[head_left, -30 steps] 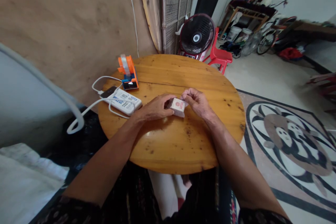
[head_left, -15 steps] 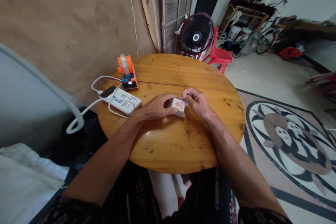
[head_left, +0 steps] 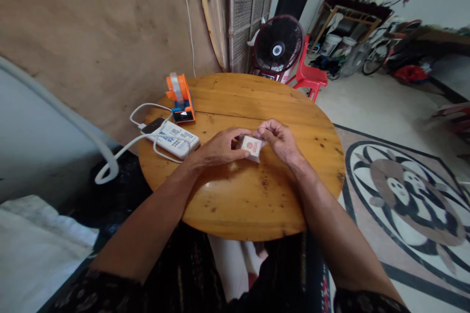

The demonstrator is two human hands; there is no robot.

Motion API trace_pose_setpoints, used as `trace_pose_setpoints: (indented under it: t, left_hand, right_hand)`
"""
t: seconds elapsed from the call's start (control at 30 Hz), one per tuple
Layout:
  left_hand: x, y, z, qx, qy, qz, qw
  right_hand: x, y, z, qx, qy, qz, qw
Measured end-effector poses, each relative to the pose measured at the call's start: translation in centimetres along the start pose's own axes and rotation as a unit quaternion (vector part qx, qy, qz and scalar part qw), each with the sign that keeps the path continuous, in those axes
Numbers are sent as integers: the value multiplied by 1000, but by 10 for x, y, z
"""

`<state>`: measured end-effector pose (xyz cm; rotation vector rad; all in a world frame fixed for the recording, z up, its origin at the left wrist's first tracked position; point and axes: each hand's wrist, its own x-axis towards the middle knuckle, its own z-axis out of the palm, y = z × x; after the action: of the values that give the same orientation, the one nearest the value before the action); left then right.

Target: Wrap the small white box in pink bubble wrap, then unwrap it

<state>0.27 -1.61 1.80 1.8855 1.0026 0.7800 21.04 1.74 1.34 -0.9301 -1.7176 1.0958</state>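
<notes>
A small white box (head_left: pixel 251 145) with red print lies on the round wooden table (head_left: pixel 235 205), a clear film edge showing along its near side. My left hand (head_left: pixel 225 146) grips the box from the left, thumb on the near side and fingers behind it. At the box's right far corner, my right hand (head_left: pixel 277 138) is closed in a pinch. Its fingertips seem to be at a bit of clear film, but what lies between them is too small to make out.
An orange and blue tape dispenser (head_left: pixel 179 98) stands at the table's far left. Near it lies a white power bank (head_left: pixel 172 138) with a looping cable (head_left: pixel 106 173). Past the table are a fan (head_left: pixel 278 46) and a red chair (head_left: pixel 310 76).
The whole view has shifted slightly. My left hand still holds the box, now tilted a little differently, and my right hand stays pinched at its corner.
</notes>
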Motion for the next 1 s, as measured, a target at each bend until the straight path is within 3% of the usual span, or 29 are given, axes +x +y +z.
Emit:
trace_pose_setpoints:
  t: [0.43, 0.67, 1.0]
  left_hand:
    - [-3, 0, 3, 0, -21, -17, 1000]
    - [-2, -6, 5, 7, 1, -1, 1000]
    - [-2, -2, 3, 19, -18, 13, 1000]
  right_hand:
    - [0, -10, -2, 22, 40, -11, 999]
    - [1, -11, -5, 41, 59, -26, 997]
    - [-1, -11, -8, 100, 49, -18, 994]
